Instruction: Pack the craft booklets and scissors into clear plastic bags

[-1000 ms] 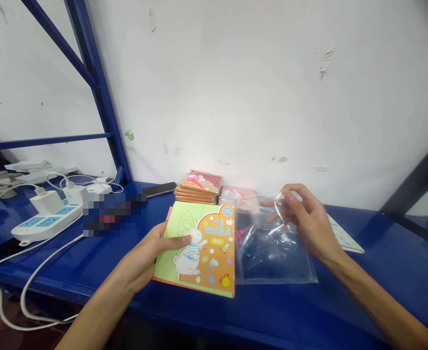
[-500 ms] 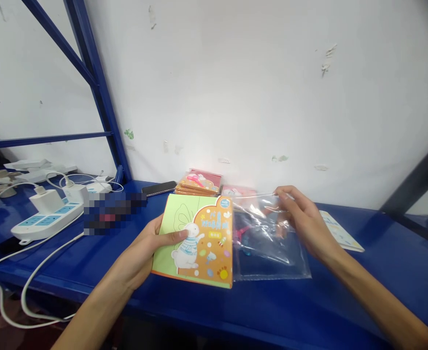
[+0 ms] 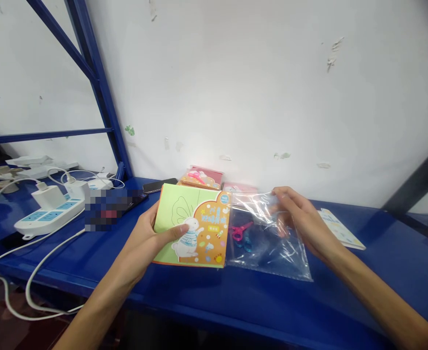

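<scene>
My left hand (image 3: 146, 243) grips a green and orange booklet with a white rabbit (image 3: 194, 226) by its left edge, thumb on the cover, tilted up above the blue shelf (image 3: 258, 301). My right hand (image 3: 301, 218) pinches the top edge of a clear plastic bag (image 3: 268, 236), holding its mouth open. Through the bag small pink and blue scissors (image 3: 240, 233) show. The booklet's right edge meets the bag's left side.
A stack of similar booklets (image 3: 201, 178) and a pink packet lie at the wall. A dark phone (image 3: 159, 185) lies left of them. White power strips with chargers and cables (image 3: 48, 209) fill the left. A printed sheet (image 3: 340, 228) lies to the right.
The booklet has risen and tilted more upright, moving toward the bag's mouth. My right hand has lifted the bag's top edge, and the scissors now show clearly.
</scene>
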Demonstrator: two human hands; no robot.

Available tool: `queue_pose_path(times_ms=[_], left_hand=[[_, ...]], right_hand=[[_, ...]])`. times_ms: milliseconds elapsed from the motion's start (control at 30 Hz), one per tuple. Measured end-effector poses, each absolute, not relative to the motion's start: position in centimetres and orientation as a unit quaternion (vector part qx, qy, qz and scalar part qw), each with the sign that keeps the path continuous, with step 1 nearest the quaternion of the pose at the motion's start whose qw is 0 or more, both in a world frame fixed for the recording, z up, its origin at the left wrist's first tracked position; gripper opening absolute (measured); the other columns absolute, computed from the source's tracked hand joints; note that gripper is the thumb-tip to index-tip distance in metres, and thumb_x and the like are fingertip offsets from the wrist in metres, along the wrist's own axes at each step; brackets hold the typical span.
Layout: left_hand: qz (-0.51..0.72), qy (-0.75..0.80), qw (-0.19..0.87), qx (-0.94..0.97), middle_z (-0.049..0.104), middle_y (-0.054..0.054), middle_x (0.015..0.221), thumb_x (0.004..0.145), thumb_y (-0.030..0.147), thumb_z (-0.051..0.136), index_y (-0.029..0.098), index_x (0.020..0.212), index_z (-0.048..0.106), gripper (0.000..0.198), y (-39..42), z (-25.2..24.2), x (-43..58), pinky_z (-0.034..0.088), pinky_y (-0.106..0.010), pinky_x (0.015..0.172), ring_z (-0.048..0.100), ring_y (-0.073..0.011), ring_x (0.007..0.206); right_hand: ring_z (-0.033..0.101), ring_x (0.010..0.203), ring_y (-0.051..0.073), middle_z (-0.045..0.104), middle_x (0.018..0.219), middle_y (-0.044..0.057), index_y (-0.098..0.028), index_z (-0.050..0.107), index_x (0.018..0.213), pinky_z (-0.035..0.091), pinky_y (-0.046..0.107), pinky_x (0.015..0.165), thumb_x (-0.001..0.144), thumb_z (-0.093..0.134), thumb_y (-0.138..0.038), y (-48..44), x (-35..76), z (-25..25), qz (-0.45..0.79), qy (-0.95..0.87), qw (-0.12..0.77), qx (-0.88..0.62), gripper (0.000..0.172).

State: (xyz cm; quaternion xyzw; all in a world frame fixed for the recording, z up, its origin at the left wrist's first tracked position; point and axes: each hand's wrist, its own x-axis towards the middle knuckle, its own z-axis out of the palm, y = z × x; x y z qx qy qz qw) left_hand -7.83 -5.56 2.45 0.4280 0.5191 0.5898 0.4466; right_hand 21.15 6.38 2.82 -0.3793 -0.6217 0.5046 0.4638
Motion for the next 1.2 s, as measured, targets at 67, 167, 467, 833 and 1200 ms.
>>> queue_pose_path(times_ms=[67,167,467,833,1200], left_hand=[[0.592,0.534,0.418,0.435,0.077,-0.014,0.12,0.068,0.03,0.091,0.02,0.128,0.06,0.069,-5.6,2.6,-7.7,0.067,-0.041,0.076,0.077,-0.0378,0.099],[0.59,0.557,0.379,0.446,0.077,-0.013,0.12,0.066,0.031,0.092,0.02,0.126,0.061,0.068,-5.6,2.9,-7.5,0.066,-0.04,0.077,0.076,-0.0381,0.101],[0.591,0.567,0.347,0.458,0.079,-0.011,0.115,0.065,0.029,0.091,0.021,0.127,0.062,0.068,-5.2,2.3,-7.3,0.065,-0.039,0.077,0.076,-0.0373,0.099],[0.602,0.57,0.345,0.439,0.077,-0.011,0.119,0.071,0.036,0.088,0.019,0.122,0.062,0.06,-2.8,-0.8,-8.7,0.065,-0.039,0.077,0.077,-0.0327,0.097],[0.607,0.551,0.433,0.374,0.076,-0.015,0.121,0.068,0.028,0.09,0.016,0.121,0.063,0.06,-2.9,-0.7,-7.7,0.065,-0.037,0.075,0.078,-0.0298,0.091]], right_hand=[[0.056,0.039,0.011,0.068,0.073,-0.003,-0.028,0.058,0.098,0.044,0.026,0.039,0.092,0.064,-0.06,6.3,21.0,2.7,0.493,-0.632,0.459,-0.384,0.034],[0.057,0.042,0.012,0.07,0.077,-0.001,-0.027,0.057,0.099,0.045,0.027,0.042,0.094,0.06,-0.06,6.2,20.8,2.7,0.475,-0.647,0.45,-0.391,0.034],[0.063,0.049,0.015,0.075,0.086,0.005,-0.026,0.055,0.105,0.048,0.029,0.046,0.094,0.057,-0.063,6.9,21.0,2.0,0.374,-0.693,0.437,-0.435,0.038],[0.068,0.061,0.024,0.069,0.074,0.001,-0.03,0.058,0.127,0.051,0.036,0.056,0.1,0.048,-0.055,7.4,21.0,0.6,0.231,-0.77,0.352,-0.48,0.038],[0.059,0.044,0.02,0.066,0.059,-0.003,-0.029,0.06,0.123,0.046,0.032,0.046,0.099,0.052,-0.052,7.2,20.5,0.3,0.283,-0.747,0.403,-0.447,0.034]])
